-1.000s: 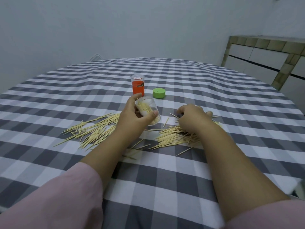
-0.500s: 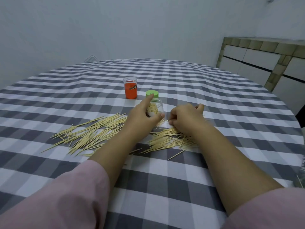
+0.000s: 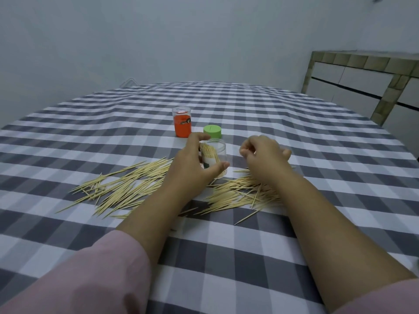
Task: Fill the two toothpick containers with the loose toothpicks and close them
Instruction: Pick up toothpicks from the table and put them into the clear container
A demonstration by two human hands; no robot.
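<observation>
My left hand [image 3: 192,165] grips a clear toothpick container [image 3: 216,155] that stands upright on the table with a bundle of toothpicks inside. My right hand [image 3: 264,156] hovers just right of it, fingers curled; whether it pinches toothpicks I cannot tell. Loose toothpicks lie in two heaps: a left heap [image 3: 122,189] and a right heap [image 3: 240,196] under my right wrist. Behind the clear container stand an orange-labelled container [image 3: 182,124] and a green lid [image 3: 212,131].
A grey and white checked tablecloth [image 3: 294,132] covers the round table. A tiled counter with white panels [image 3: 367,82] stands at the back right, against a plain wall.
My left hand has set the tilted container upright. My right hand has lifted off the right heap and come up beside the container's mouth.
</observation>
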